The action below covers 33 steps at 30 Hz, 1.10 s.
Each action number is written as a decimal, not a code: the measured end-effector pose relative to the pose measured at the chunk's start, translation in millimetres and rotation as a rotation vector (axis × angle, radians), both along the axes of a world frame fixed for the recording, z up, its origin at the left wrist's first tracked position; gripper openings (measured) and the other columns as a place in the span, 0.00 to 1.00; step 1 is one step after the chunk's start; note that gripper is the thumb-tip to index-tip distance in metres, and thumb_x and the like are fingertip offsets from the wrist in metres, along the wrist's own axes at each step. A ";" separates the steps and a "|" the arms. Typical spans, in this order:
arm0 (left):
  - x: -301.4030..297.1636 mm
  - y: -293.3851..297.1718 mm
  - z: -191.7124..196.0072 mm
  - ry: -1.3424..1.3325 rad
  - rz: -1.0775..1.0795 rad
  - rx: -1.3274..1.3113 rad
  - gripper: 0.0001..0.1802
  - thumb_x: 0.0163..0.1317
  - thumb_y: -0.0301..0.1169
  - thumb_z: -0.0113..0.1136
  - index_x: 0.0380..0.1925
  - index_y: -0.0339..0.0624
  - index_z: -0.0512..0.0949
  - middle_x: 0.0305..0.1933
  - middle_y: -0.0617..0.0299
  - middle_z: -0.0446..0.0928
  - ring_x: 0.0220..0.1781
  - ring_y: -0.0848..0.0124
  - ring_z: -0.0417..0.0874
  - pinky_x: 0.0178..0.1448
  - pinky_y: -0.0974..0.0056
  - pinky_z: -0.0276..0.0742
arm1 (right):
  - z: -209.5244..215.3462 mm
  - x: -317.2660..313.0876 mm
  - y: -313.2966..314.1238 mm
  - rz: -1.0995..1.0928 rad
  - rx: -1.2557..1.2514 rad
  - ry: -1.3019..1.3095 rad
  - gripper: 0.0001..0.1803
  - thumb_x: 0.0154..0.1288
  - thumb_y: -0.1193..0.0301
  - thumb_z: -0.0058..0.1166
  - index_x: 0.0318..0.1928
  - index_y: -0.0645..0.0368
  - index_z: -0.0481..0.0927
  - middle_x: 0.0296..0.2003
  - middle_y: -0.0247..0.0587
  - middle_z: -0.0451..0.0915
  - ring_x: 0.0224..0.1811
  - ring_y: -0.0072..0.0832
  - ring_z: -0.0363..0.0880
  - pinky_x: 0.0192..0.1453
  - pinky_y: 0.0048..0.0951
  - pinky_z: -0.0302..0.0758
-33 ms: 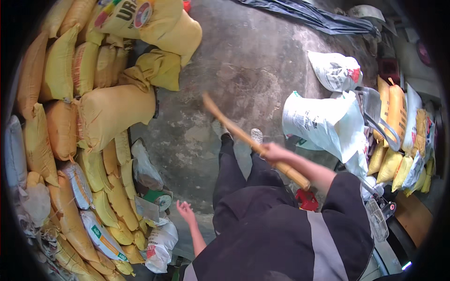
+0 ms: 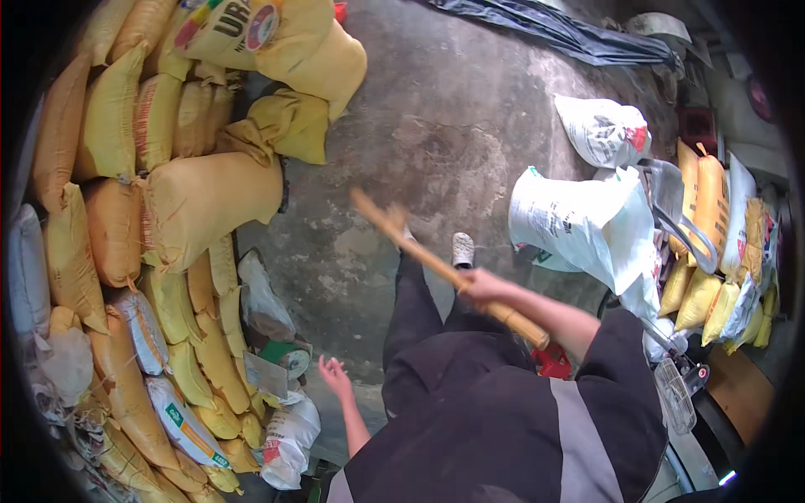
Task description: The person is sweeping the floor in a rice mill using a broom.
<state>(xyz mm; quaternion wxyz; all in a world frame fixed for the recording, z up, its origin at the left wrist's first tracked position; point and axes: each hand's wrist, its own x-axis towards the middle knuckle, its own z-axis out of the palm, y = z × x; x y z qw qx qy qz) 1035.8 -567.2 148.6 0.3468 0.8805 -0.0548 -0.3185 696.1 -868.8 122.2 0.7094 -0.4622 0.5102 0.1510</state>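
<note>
i note the right hand (image 2: 480,287) closed in a full fist around a long, round wooden stick (image 2: 444,268), pale tan and smooth; the shaft runs from about 10 o'clock of the fist, its far end blurred, to a short butt at 4 o'clock. the left hand (image 2: 334,375) hangs open, fingers spread, holding nothing, well apart at 8 o'clock of the stick. woven yellow sacks (image 2: 201,201), plump and creased, stack at 9 o'clock; a white plastic sack (image 2: 579,222) slumps at 2 o'clock. the concrete floor (image 2: 453,126) is rough and stained.
</note>
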 end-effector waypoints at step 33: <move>131.9 -151.9 24.2 -0.016 -0.110 -0.016 0.14 0.65 0.38 0.50 0.40 0.37 0.74 0.38 0.60 0.77 0.40 0.73 0.78 0.44 0.68 0.72 | -132.8 279.1 -94.9 -0.147 0.149 -0.124 0.19 0.56 0.73 0.52 0.51 0.56 0.75 0.17 0.38 0.73 0.13 0.24 0.71 0.16 0.28 0.72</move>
